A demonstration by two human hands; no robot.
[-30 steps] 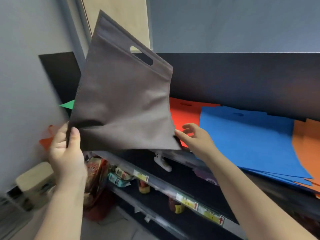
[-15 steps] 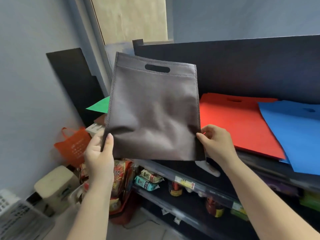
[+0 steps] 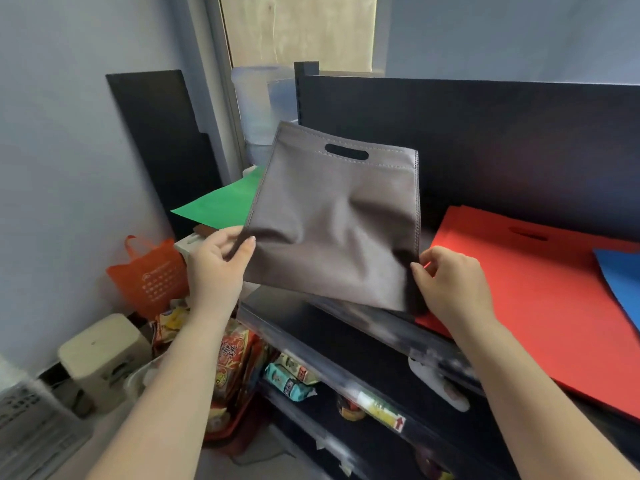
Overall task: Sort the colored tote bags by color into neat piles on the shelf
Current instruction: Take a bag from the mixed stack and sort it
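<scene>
Overhead, black shelf [image 3: 363,327], red bags [image 3: 540,306], blue-grey walls [image 3: 69,133]

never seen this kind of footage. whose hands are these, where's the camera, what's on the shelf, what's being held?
There is no robot here: a person sorts tote bags by colour with bare hands. The one camera sits on their head, looking forward and down, so both arms reach in from the bottom edge. The left hand and the right hand each pinch a lower corner of a grey tote bag, held up over the shelf. On the shelf lie a red bag pile, with a blue bag at the right edge and a green bag behind the grey one. Packaged snacks sit on the lower shelves.
</scene>
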